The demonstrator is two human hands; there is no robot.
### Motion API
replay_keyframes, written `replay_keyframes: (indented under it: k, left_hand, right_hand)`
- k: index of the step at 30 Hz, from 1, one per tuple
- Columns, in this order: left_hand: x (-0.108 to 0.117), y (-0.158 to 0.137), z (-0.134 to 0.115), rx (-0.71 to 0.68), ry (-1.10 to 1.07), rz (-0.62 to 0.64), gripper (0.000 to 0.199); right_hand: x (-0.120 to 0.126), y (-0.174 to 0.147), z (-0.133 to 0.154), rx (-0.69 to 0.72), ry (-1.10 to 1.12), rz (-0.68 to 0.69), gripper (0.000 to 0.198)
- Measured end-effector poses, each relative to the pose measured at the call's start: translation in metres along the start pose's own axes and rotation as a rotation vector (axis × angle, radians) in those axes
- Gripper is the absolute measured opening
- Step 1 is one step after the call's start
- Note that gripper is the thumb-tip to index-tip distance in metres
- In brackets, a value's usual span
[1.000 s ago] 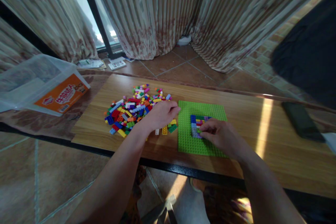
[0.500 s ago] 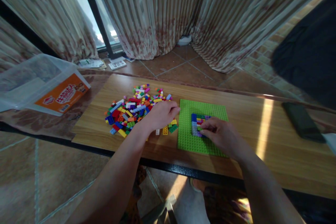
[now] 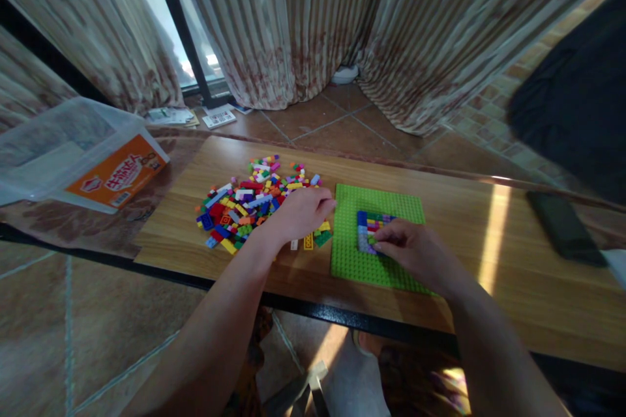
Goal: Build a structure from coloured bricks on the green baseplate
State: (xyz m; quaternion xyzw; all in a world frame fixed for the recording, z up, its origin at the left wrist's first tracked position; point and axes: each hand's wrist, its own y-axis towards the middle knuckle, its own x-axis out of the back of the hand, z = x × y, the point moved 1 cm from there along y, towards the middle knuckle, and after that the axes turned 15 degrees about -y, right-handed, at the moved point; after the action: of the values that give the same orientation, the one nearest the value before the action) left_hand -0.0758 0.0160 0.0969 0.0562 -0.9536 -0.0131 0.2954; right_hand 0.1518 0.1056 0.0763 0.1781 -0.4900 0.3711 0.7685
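A green studded baseplate (image 3: 347,260) lies on the wooden table, bearing a square outline of toy bricks (image 3: 362,228) in blue, lilac and other colours. My right hand (image 3: 413,247) is over this outline, thumb and fingers pinched on a small lime-green brick (image 3: 372,240) inside it. The hand covers the outline's right part. To the left, my left hand (image 3: 306,212) hovers at the right edge of a loose brick pile (image 3: 244,208), fingers curled closed. Whatever it may hold is hidden. A yellow brick (image 3: 308,242) lies just below it.
A clear plastic box (image 3: 83,117) with an orange label stands at the left. At the table's right end lies a dark phone-like object (image 3: 562,225). Striped curtains (image 3: 323,26) hang beyond the table, and a dark rounded shape (image 3: 577,91) is at the right.
Almost nothing differs. Both hands keep their places, the right still pinching at the brick outline; the view has shifted only slightly.
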Motion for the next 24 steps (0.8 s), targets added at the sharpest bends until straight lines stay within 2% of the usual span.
replay_keyframes:
  k: [9,24]
  left_hand:
    - [-0.0001,0.0006,0.0004,0.027,0.052,0.002,0.031]
    - [-0.0003,0.0005,-0.0003,0.039,0.093,0.005,0.030]
  right_hand:
    - [-0.0002,0.0014,0.0031,0.024,-0.018,-0.036,0.012]
    - [-0.0029,0.0043,-0.0061,-0.069,0.033,-0.043,0.017]
